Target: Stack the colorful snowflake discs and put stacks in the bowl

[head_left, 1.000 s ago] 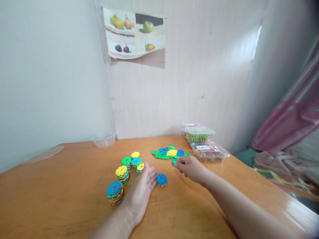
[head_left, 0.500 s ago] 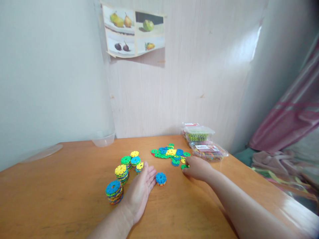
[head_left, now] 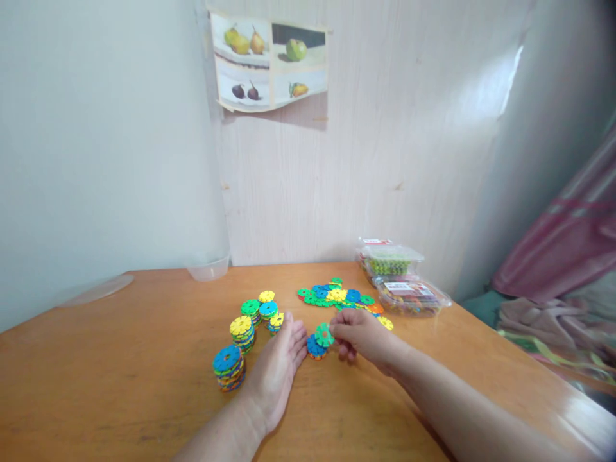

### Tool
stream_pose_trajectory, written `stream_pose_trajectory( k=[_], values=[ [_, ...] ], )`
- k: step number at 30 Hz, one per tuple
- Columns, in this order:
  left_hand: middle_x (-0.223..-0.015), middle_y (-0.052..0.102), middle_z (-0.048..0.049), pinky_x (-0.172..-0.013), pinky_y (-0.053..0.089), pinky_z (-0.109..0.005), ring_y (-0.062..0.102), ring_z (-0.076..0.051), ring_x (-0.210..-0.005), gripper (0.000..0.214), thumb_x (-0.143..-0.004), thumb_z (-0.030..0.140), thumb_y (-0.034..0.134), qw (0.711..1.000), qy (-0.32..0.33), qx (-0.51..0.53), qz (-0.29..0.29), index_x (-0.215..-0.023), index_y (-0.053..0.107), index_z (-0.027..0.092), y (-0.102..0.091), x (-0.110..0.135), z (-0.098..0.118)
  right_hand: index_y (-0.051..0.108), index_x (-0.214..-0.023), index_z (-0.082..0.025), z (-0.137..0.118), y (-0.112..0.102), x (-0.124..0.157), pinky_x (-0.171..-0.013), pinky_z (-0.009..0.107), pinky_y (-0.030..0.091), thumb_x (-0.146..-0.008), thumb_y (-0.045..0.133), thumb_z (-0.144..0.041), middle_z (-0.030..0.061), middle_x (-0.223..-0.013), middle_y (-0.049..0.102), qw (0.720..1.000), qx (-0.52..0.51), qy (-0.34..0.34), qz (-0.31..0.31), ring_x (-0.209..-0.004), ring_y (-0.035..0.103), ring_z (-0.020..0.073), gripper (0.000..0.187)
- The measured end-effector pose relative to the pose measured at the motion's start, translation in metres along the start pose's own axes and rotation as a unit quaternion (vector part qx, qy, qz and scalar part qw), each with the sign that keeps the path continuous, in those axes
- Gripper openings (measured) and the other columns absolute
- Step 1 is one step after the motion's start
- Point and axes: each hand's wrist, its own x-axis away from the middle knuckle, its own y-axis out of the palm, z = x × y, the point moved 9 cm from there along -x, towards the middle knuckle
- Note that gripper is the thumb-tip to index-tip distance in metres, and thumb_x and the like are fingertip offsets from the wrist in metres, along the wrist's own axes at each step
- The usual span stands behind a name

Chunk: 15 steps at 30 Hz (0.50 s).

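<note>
Pinched between the thumb and fingers of my right hand (head_left: 362, 337) is a green notched plastic disc (head_left: 325, 335). It hangs over a low stack topped by a blue disc (head_left: 316, 346), partly covering it; whether they touch I cannot tell. My left hand (head_left: 279, 366) rests on its edge on the table, open, fingers stretched beside that low stack. Left of it stand several disc stacks, among them a tall blue-topped stack (head_left: 228, 367), a yellow-topped stack (head_left: 242, 332) and a green-topped stack (head_left: 251, 311). Loose mixed discs (head_left: 337, 295) lie in a heap beyond my right hand.
Clear lidded containers (head_left: 411, 296) holding small coloured pieces stand at the back right of the wooden table (head_left: 144, 359). At the back left are a translucent bowl (head_left: 208, 268) and a flat clear lid (head_left: 99, 290). Cloth (head_left: 534, 324) lies past the right edge.
My right hand has come left from the loose discs, carrying the green disc over the low blue-topped stack. My left hand stays beside the stacks. The view has shifted slightly.
</note>
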Motion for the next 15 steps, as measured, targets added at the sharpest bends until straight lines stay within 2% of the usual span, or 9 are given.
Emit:
stream_pose_trajectory(
  k=[3,6,11,15],
  values=[
    [-0.154,0.038,-0.0195,-0.117,0.032,-0.034,0.042,-0.023,-0.139,0.072,-0.093,0.059,0.044,1.000,0.000,-0.002,-0.005,-0.143,0.041,0.007,0.001,0.000,-0.001,0.057,-0.084,-0.016,0.005,0.008,-0.001,-0.041,0.016,0.043,-0.082,0.056,-0.022,-0.0036,-0.055,0.061,0.999,-0.025,0.017,-0.018,-0.043,0.055,0.0076,0.007],
    [-0.155,0.037,-0.0185,-0.118,0.030,-0.035,0.041,-0.023,-0.140,0.072,-0.093,0.060,0.043,1.000,0.005,-0.008,-0.009,-0.143,0.041,0.008,0.001,-0.001,0.000,0.055,-0.088,-0.017,0.008,0.006,-0.001,-0.042,0.016,0.044,-0.080,0.055,-0.018,-0.0037,-0.055,0.063,0.999,-0.037,0.030,-0.015,-0.043,0.057,0.0079,0.008],
    [-0.156,0.036,-0.0168,-0.119,0.029,-0.034,0.040,-0.022,-0.140,0.074,-0.093,0.061,0.042,0.999,0.013,-0.032,-0.010,-0.145,0.039,0.008,0.002,0.001,0.001,0.051,-0.096,-0.017,0.016,0.016,0.005,-0.045,0.018,0.048,-0.073,0.055,-0.012,-0.0026,-0.057,0.066,0.995,-0.022,0.071,-0.063,-0.045,0.061,0.0105,0.024],
    [-0.158,0.032,-0.0150,-0.119,0.028,-0.034,0.036,-0.021,-0.143,0.075,-0.094,0.060,0.041,0.999,0.010,-0.036,-0.018,-0.148,0.035,0.008,0.004,0.003,0.001,0.047,-0.104,-0.017,0.013,0.021,0.007,-0.050,0.020,0.050,-0.071,0.054,-0.009,-0.0024,-0.062,0.068,0.995,-0.054,0.068,-0.054,-0.048,0.064,0.0110,0.035]
  ],
)
